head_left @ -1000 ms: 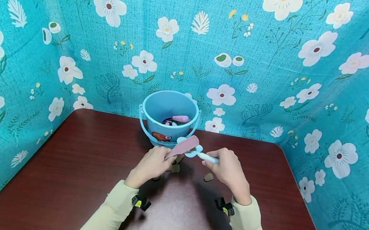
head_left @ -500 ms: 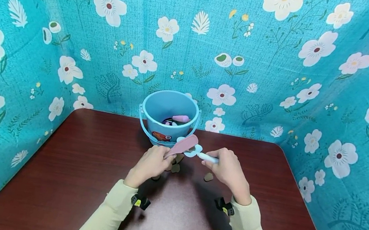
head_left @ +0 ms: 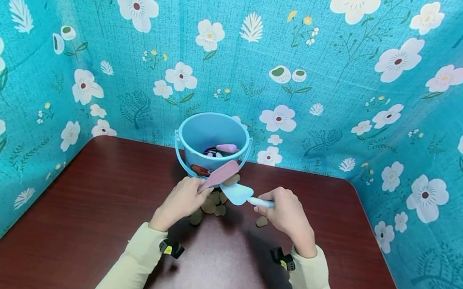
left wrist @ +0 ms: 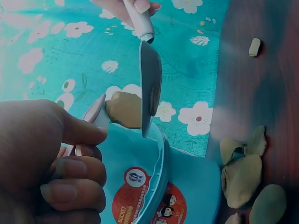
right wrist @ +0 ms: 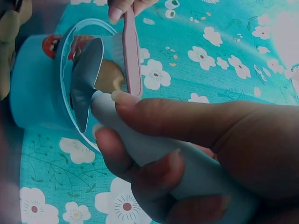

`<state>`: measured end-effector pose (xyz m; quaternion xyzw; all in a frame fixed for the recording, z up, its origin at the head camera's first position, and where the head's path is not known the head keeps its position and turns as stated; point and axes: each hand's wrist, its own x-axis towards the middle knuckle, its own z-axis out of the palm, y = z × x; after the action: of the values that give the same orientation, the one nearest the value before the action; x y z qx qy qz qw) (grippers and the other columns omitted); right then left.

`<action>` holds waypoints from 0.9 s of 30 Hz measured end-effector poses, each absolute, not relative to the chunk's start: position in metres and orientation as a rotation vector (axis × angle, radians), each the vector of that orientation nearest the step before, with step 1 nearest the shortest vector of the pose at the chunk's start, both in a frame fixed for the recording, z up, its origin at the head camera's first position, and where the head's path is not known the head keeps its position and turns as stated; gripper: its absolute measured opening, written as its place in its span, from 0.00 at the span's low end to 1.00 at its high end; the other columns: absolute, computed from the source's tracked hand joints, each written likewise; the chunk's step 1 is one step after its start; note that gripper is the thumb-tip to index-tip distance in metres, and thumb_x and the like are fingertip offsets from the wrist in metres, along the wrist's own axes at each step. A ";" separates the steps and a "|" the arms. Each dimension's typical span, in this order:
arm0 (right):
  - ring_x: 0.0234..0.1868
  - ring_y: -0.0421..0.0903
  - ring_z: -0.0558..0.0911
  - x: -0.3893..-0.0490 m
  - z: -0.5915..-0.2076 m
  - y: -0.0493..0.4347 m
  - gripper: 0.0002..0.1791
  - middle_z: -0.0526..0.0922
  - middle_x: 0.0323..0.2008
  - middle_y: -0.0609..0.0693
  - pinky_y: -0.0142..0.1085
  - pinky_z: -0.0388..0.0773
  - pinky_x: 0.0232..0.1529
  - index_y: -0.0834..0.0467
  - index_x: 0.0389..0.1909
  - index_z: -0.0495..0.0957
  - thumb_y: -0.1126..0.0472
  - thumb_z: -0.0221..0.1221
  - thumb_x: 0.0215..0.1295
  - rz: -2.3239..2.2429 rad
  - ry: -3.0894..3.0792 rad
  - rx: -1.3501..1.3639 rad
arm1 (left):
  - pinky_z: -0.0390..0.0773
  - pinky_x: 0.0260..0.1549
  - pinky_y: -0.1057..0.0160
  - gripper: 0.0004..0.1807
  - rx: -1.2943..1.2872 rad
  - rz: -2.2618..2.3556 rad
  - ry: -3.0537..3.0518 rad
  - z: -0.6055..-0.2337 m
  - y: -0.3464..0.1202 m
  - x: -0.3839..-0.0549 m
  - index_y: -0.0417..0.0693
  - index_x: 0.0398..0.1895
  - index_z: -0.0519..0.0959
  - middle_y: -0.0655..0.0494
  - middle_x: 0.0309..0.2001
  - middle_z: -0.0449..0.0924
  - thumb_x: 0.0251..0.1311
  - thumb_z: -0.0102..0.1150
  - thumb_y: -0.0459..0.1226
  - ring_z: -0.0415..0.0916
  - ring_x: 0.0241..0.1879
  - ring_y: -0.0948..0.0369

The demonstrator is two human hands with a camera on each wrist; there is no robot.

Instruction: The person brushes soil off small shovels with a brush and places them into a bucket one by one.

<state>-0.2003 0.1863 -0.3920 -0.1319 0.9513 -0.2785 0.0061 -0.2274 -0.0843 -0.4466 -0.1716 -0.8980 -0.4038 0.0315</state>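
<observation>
My left hand (head_left: 182,201) grips a pink-backed brush (head_left: 219,174), whose pale bristles (right wrist: 119,49) show in the right wrist view. The right hand (head_left: 288,215) holds a small trowel by its pale blue handle (head_left: 261,202). In front of the bucket, the trowel's light blue blade (head_left: 236,193) lies tilted close to the brush. A brown lump (head_left: 231,179) sits between brush and blade, also seen as a brown lump (left wrist: 124,109) in the left wrist view. Whether both tools touch it, I cannot tell.
A blue bucket (head_left: 189,134) stands at the table's back, a pink-handled item (head_left: 227,148) among its contents. Several flat brown pieces (head_left: 208,206) lie before it, and a single piece (head_left: 261,222) to the right. Flowered cloth (head_left: 329,103) surrounds the table (head_left: 109,206).
My left hand has moved left and a little up with the brush. The trowel blade has turned and shows more of its face. The brown lump has come into sight between them.
</observation>
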 end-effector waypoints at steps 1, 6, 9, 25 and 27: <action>0.21 0.39 0.78 -0.200 -0.392 0.186 0.10 0.87 0.28 0.47 0.38 0.75 0.29 0.60 0.39 0.90 0.61 0.74 0.57 -0.873 2.973 -0.415 | 0.57 0.14 0.65 0.17 -0.539 -1.244 -2.768 -0.446 -0.085 -0.228 0.49 0.22 0.73 0.61 0.15 0.60 0.72 0.58 0.39 0.57 0.14 0.64; 0.21 0.38 0.79 -0.200 -0.392 0.186 0.10 0.87 0.28 0.47 0.38 0.76 0.30 0.60 0.40 0.90 0.62 0.74 0.57 -0.878 2.970 -0.430 | 0.57 0.14 0.66 0.18 -0.584 -1.238 -2.776 -0.444 -0.087 -0.229 0.49 0.21 0.73 0.61 0.15 0.60 0.72 0.57 0.40 0.57 0.13 0.65; 0.20 0.38 0.79 -0.200 -0.391 0.186 0.11 0.87 0.29 0.47 0.38 0.76 0.30 0.59 0.40 0.90 0.62 0.74 0.57 -0.876 2.978 -0.428 | 0.58 0.13 0.66 0.18 -0.550 -1.256 -2.773 -0.442 -0.090 -0.228 0.49 0.20 0.72 0.61 0.15 0.60 0.72 0.57 0.39 0.57 0.13 0.64; 0.19 0.38 0.78 -0.199 -0.391 0.187 0.10 0.87 0.26 0.46 0.38 0.75 0.29 0.59 0.39 0.90 0.62 0.74 0.57 -0.908 2.980 -0.439 | 0.59 0.15 0.66 0.19 -0.691 -1.437 -2.782 -0.437 -0.086 -0.221 0.48 0.19 0.72 0.62 0.14 0.62 0.72 0.58 0.40 0.59 0.13 0.66; 0.19 0.38 0.78 -0.199 -0.392 0.187 0.10 0.87 0.26 0.46 0.39 0.75 0.29 0.59 0.40 0.90 0.62 0.74 0.57 -0.919 2.980 -0.444 | 0.60 0.14 0.67 0.18 -0.753 -1.411 -2.792 -0.439 -0.080 -0.220 0.50 0.19 0.74 0.63 0.14 0.63 0.71 0.58 0.40 0.59 0.13 0.67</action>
<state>-0.1990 0.1870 -0.3917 -0.1411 0.9460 -0.2918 -0.0040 -0.2198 -0.0801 -0.4393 -0.2339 -0.8670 -0.4383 -0.0380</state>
